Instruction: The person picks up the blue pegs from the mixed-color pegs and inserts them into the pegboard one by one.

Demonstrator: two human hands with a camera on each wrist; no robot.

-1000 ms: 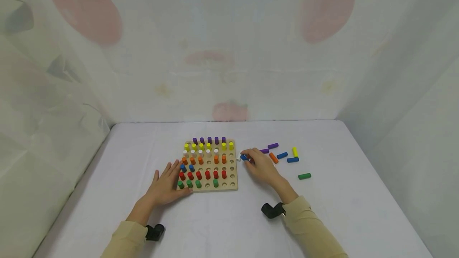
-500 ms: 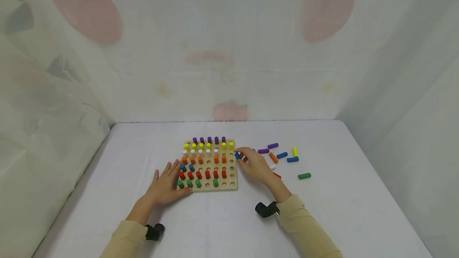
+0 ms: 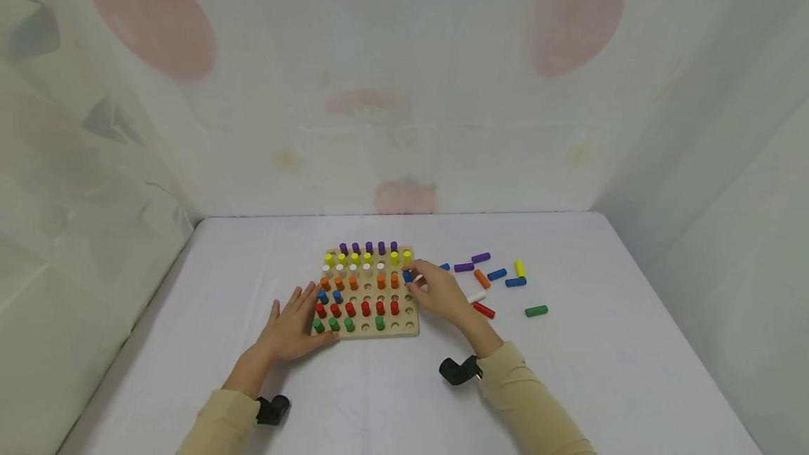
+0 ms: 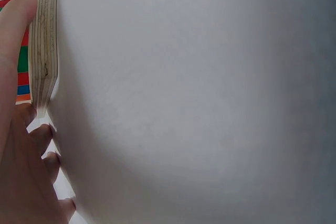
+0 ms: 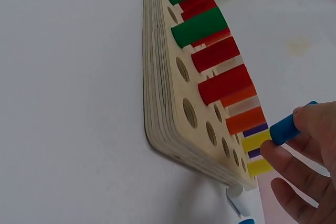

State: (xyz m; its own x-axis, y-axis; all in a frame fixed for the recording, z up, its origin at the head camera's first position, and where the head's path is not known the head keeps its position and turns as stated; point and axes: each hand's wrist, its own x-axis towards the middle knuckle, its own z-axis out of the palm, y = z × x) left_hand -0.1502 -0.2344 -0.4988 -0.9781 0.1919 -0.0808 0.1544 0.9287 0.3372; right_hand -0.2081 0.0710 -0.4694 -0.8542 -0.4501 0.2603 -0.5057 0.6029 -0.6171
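Observation:
A wooden pegboard [image 3: 373,331] carries rows of upright pegs in purple, yellow, white, orange, blue, red and green. My left hand [image 3: 287,328] lies along its left side with fingers spread; in the left wrist view the thumb [image 4: 21,11] touches the board's edge. My right hand [image 3: 442,293] pinches a blue peg [image 5: 286,128] between thumb and fingers, over the board's right edge. In the right wrist view that peg is tilted and held above the board, near the yellow pegs [image 5: 257,140]. Several bare holes [image 5: 190,113] show along the near corner.
Loose pegs lie right of the board: purple [image 3: 464,267], orange [image 3: 482,279], blue [image 3: 515,282], yellow [image 3: 520,268], red [image 3: 484,310], white [image 3: 477,296] and green [image 3: 536,311]. A white cloth covers the table [image 3: 379,399]; a patterned curtain hangs behind it.
My right hand has moved left with the blue peg, from beside the board to over its right edge. The white and red loose pegs have come into view. My left hand stays put.

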